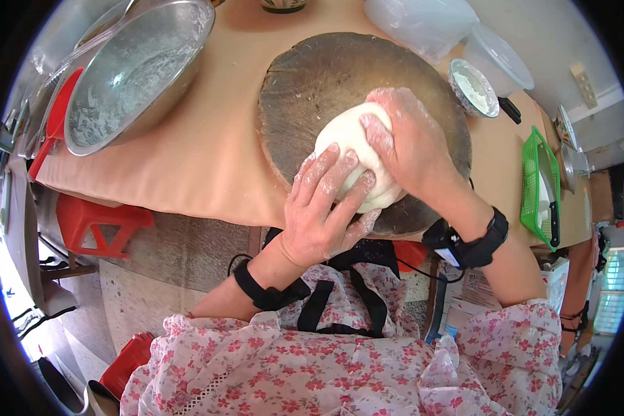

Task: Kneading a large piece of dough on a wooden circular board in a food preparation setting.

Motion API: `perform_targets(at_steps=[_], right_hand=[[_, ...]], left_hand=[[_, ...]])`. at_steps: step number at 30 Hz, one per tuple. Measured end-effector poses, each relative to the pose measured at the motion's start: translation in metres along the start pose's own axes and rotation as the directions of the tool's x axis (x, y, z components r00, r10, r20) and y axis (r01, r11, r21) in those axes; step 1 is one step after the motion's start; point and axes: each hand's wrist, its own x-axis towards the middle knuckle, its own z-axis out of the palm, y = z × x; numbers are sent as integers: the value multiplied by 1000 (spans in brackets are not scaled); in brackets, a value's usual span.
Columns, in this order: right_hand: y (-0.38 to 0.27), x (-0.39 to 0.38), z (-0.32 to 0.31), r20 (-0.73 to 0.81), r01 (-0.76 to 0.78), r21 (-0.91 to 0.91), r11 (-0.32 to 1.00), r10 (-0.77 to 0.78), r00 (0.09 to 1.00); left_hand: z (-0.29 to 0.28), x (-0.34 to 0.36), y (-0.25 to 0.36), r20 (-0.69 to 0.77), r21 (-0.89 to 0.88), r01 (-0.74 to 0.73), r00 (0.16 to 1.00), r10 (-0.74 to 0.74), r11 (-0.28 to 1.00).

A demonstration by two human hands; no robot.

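Note:
A smooth white lump of dough (352, 142) lies on a round, worn wooden chopping board (312, 76). My left hand (324, 201) rests on the dough's near left side with its fingers spread, their tips pressed to the top; it is open. Round the far right side curls my right hand (412, 139), closed on the dough, with its thumb over the top. Flour coats both hands. Part of the dough is hidden under my palms and fingers.
A large floury metal bowl (135, 76) is at the left beside a red-handled item (55, 125). Right of the board are a small bowl of white powder (473, 87), a clear plastic tub (496, 59) and a green basket (532, 180) with a black-handled knife (554, 222). A red stool (100, 225) stands below.

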Motion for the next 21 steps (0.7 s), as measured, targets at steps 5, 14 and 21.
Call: perform_targets(at_steps=[5,14,21], right_hand=[[18,30,5,130,-149,7,989,147,981],[49,44,18,281,-274,130,953,230,932],[27,27,-22,309,-369,537,758,231,923]], left_hand=[[2,11,-2,-5,27,34,999,-34,999],[0,13,-3,33,69,50,998,-52,996],[-23,11,11,29,-99,281,960,-280,955]])
